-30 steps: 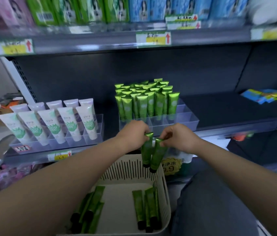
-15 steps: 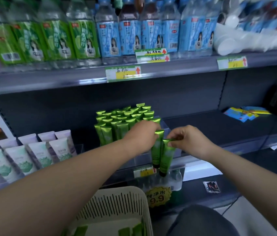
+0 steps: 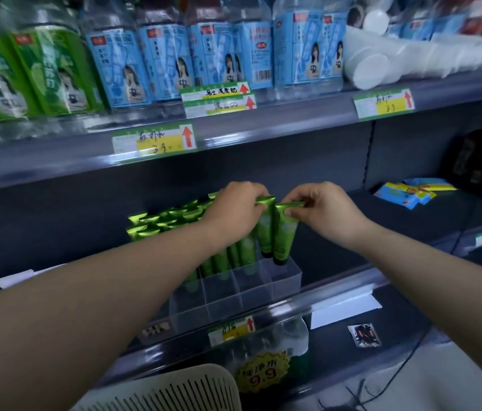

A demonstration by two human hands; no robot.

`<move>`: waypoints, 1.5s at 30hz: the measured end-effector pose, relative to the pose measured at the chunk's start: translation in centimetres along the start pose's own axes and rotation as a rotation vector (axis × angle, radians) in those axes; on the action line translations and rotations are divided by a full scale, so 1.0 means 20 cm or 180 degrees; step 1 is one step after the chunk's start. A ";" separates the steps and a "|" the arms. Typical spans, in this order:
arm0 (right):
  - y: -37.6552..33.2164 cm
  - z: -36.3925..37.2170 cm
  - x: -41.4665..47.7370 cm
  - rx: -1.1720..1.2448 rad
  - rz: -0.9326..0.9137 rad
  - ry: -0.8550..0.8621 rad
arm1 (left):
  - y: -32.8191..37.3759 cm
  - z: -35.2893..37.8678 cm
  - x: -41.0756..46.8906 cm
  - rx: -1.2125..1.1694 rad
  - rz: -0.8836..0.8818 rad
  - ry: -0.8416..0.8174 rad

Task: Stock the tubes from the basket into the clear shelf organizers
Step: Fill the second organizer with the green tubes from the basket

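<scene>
Shelf [image 3: 411,223]: carrying clear organizer [image 3: 228,295]; basket [image 3: 174,390]: only rim showing, contents hidden; stocked tubes [image 3: 171,218]: filling rear rows, front compartments showing empty; left hand [image 3: 234,209], right hand [image 3: 322,209]: fingers each pinching one crimped top; held tubes [image 3: 285,235]: hanging cap-down over right-end compartments; stocking seemingly well advanced.

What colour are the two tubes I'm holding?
The two slim plastic tubes are shiny green, black-capped; head view.
</scene>
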State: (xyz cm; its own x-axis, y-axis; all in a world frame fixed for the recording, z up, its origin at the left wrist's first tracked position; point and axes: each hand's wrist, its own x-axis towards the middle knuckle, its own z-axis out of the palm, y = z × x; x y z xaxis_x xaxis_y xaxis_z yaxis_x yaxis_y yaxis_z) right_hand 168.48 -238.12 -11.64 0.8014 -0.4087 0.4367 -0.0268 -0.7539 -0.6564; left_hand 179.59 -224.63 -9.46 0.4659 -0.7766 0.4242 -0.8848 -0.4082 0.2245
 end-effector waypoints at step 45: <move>0.50 0.53 0.70 -0.0252 -0.0040 -0.0096 | -0.55 0.49 0.63 0.0441 -0.0219 -0.0227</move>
State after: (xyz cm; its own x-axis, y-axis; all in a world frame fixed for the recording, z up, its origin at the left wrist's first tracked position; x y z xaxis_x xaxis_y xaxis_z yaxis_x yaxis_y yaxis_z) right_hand 185.74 -245.95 -18.73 0.8196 -0.3842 0.4251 -0.0628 -0.7977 -0.5998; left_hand 195.15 -234.61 -15.11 0.5286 -0.7745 0.3476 -0.8448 -0.5202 0.1256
